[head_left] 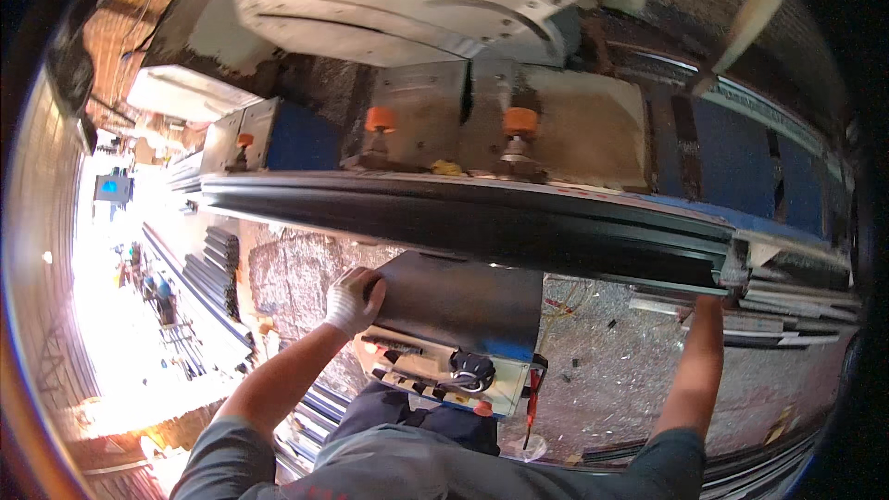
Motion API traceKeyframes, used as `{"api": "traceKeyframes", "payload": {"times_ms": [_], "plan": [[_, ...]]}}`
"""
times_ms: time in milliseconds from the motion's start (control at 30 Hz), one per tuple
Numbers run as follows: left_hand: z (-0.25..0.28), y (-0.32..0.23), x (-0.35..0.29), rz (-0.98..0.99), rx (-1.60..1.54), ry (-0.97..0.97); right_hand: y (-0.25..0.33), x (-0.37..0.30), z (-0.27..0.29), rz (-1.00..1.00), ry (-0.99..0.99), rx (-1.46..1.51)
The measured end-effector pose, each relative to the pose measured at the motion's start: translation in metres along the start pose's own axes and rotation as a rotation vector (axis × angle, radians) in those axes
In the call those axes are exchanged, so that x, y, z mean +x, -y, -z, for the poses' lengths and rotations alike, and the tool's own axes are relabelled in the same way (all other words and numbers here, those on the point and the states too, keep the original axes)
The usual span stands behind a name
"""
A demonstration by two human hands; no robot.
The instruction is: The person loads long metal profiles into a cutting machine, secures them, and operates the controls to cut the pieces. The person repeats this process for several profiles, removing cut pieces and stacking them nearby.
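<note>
My left hand (352, 303), in a white glove, is at the left edge of a dark, smooth panel (463, 301), its fingers curled against that edge. Below the panel, close to my body, is a pale control box (421, 368) with several dark switches and a red button (482, 408). My right arm reaches out to the right, and its hand (709, 306) meets the near side of a long black profile (463, 219) close to its right end. The fingers of that hand are hidden.
Orange-topped clamps (519, 122) stand behind the profile, before a large metal machine housing (407, 0). Light-coloured bars (787, 324) are stacked at the right. Black profiles (218, 268) lie in a pile at the left. A red-handled tool (532, 398) hangs beside the control box. Scraps litter the floor (602, 380).
</note>
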State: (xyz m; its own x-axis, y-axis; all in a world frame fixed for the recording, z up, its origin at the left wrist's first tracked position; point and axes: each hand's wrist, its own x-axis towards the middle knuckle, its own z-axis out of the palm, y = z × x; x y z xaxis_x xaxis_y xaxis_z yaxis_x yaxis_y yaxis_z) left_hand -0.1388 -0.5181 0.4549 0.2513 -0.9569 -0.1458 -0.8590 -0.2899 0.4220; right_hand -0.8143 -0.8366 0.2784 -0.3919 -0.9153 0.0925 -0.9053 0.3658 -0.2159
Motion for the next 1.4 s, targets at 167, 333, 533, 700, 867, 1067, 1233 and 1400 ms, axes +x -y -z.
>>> {"api": "traceKeyframes", "payload": {"times_ms": [167, 333, 533, 700, 867, 1067, 1233, 1400], "plan": [[0.005, 0.002, -0.004, -0.025, 0.044, -0.016, -0.006, 0.020, 0.102, 0.014, -0.420, 0.250], [0.005, 0.007, -0.003, 0.004, 0.015, 0.011, 0.029, 0.057, 0.116, 0.386, -0.270, -0.095], [0.004, 0.011, -0.005, -0.057, 0.034, -0.013, 0.063, 0.073, 0.129, 0.115, -0.025, -0.161], [0.007, 0.015, -0.004, -0.083, 0.094, 0.012, 0.085, 0.078, 0.140, -0.147, 0.136, -0.054], [0.010, 0.015, -0.004, -0.071, 0.045, 0.031, 0.076, 0.085, 0.126, -0.057, 0.021, -0.116], [0.012, 0.016, -0.004, -0.070, 0.065, 0.064, 0.077, 0.091, 0.114, -0.128, -0.053, -0.123], [0.011, 0.017, -0.004, -0.104, 0.027, 0.025, 0.097, 0.072, 0.123, -0.117, 0.030, -0.227], [0.012, 0.015, -0.005, -0.110, 0.026, 0.019, 0.124, 0.048, 0.131, -0.136, 0.043, -0.262]]}}
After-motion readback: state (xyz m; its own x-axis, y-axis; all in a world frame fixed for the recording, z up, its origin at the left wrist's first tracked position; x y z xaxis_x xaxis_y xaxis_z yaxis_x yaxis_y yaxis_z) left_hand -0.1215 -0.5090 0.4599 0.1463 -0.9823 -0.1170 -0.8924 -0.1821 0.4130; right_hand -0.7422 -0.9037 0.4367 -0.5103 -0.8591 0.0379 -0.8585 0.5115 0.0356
